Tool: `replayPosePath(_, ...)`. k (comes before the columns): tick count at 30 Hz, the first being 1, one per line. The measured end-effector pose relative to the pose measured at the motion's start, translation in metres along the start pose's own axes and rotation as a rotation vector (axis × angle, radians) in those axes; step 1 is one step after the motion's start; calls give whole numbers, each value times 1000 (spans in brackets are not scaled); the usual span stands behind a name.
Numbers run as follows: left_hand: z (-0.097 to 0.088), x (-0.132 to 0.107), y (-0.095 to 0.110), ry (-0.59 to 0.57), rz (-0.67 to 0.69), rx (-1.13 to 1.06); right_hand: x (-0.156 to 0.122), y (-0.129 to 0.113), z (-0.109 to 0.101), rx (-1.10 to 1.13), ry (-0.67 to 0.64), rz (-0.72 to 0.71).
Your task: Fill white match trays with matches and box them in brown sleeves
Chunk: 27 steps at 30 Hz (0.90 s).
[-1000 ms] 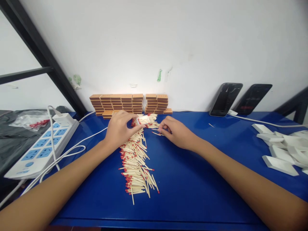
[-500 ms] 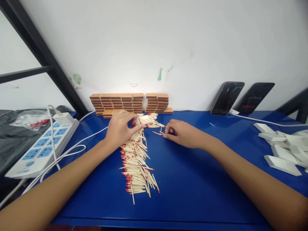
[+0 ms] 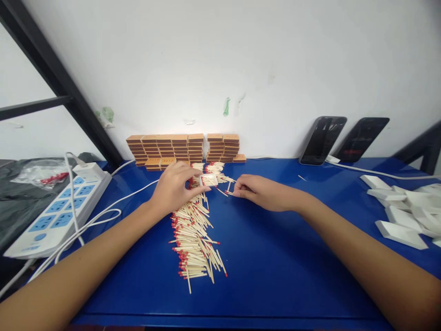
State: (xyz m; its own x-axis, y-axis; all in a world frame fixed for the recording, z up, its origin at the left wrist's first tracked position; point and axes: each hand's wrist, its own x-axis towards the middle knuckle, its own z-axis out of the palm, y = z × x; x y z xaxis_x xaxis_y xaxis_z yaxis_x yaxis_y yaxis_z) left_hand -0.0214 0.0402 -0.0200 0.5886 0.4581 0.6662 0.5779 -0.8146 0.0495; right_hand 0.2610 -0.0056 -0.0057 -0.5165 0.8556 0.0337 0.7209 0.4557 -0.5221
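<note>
My left hand (image 3: pixel 177 185) grips a small white matchbox tray (image 3: pixel 208 179) between thumb and fingers; matches lie inside it. My right hand (image 3: pixel 251 191) is closed in a pinch at the end of a loose match (image 3: pixel 223 191), just right of the tray. A long pile of red-tipped matches (image 3: pixel 195 239) runs from under the tray toward the front of the blue table (image 3: pixel 275 276). More matches (image 3: pixel 215 168) lie behind the tray.
Brown matchboxes (image 3: pixel 165 147) are stacked against the wall. At left is a power strip (image 3: pixel 58 211) with white cables (image 3: pixel 99 220). Two phones (image 3: pixel 323 140) lean on the wall at right, and several white trays (image 3: pixel 401 234) lie at the right edge.
My left hand has brought the tray slightly right and nearer to me. My right hand stays in almost the same place, its fingertips still at the loose matches.
</note>
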Motion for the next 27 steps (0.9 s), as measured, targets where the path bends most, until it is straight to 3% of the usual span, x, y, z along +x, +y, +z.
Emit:
replayPosePath(9,0,0,6,-88,59,-76,1,-4,6,6,64,-45)
replayPosePath(16,-2,1,1,-18,17,5,-4,-15,18,-102,38,-54)
replayPosePath(27,-1,1,2,-31,29,1,-7,-19,23,-65,-6,-37)
